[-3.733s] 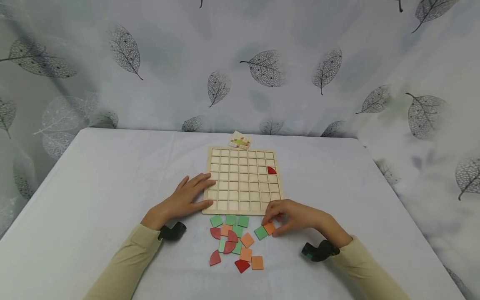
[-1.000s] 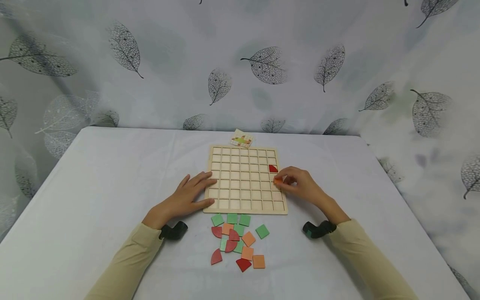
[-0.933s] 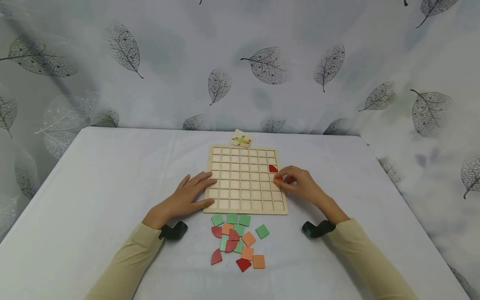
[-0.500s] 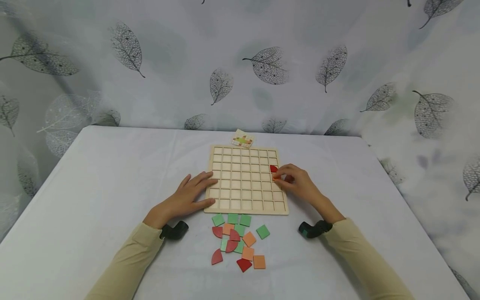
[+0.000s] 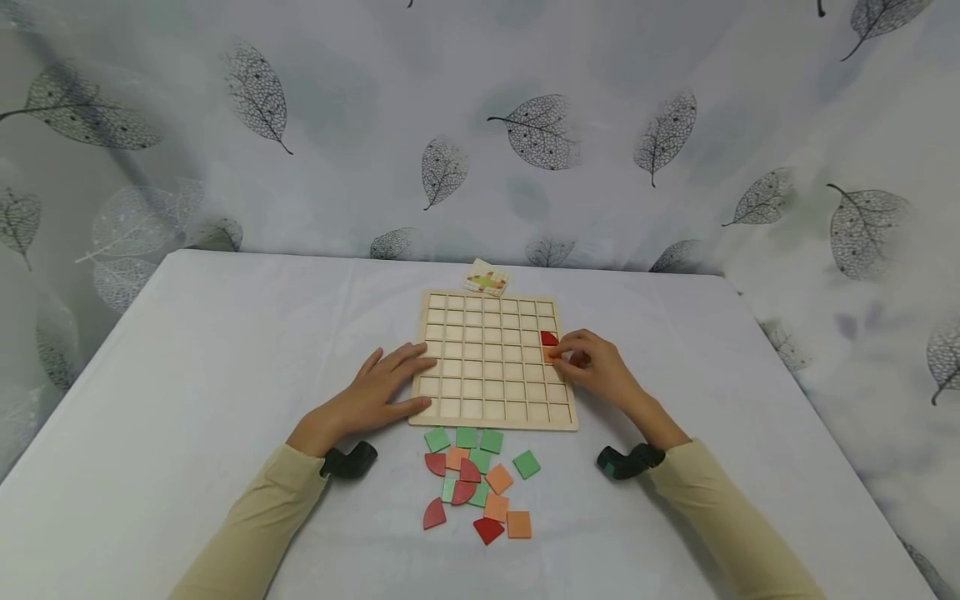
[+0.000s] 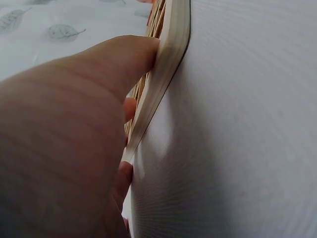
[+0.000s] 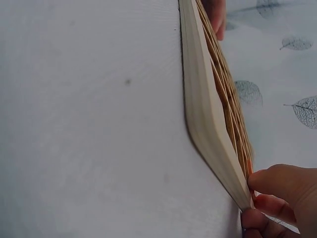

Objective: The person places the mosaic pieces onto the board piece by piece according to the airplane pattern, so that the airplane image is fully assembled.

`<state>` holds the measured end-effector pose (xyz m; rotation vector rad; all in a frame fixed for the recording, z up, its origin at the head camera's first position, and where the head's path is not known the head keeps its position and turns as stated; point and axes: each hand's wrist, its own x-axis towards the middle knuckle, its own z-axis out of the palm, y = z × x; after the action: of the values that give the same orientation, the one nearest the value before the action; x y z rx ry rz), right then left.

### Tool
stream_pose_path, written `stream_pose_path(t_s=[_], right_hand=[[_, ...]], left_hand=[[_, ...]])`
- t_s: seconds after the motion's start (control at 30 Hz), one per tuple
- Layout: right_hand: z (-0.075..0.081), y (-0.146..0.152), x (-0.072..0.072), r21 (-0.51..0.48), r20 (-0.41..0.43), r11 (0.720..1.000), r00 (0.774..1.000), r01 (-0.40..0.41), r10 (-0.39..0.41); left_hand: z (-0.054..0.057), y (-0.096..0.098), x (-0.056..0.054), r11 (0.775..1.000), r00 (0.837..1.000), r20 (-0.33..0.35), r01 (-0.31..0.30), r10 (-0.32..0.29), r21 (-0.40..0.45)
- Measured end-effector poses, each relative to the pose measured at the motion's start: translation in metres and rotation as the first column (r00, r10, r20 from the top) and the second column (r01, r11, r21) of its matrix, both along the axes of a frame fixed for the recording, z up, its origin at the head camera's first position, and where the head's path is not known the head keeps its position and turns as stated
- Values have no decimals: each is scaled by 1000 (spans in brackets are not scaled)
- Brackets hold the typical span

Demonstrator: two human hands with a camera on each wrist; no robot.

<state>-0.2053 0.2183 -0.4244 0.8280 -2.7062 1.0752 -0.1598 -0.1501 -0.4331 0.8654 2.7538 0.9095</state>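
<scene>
A wooden grid board (image 5: 472,369) lies flat on the white table. My left hand (image 5: 367,396) rests on its left edge, fingers spread; in the left wrist view the thumb presses the rim (image 6: 163,74). At the board's right column, the thumb and forefinger of my right hand (image 5: 600,368) pinch an orange square tile (image 5: 548,354), partly covered by the fingertips. It sits in or on the cell just below a red quarter-circle tile (image 5: 549,338). In the right wrist view, other fingers of the right hand (image 7: 285,193) touch the board's outer side.
In front of the board lie loose tiles: several green squares (image 5: 467,437), several orange squares (image 5: 519,524) and several red quarter-circles (image 5: 434,514), some overlapping. A small pattern card (image 5: 487,277) lies behind the board. A leaf-print curtain (image 5: 330,133) hangs behind the table.
My right hand has carried the orange tile from beside a green square up to the board's right column, then shifted it slightly, showing more of it below the red piece. My left hand stays put.
</scene>
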Motion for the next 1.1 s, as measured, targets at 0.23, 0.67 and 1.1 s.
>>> stream_pose_path(t_s=[0.23,0.67,1.1], right_hand=[[-1,0,1,-6,-7,1000,1000,12,-12],[0,1,9,-19,10,1000,1000,22,-22],[0,-4,22,-80,-12,996,999,-31,30]], left_hand=[[0,1,0,1000,1000,3,-4,4,2],[0,0,0,1000,1000,-4,-2,2,-1],[-1,1,0,1000,1000,6,-11,11,0]])
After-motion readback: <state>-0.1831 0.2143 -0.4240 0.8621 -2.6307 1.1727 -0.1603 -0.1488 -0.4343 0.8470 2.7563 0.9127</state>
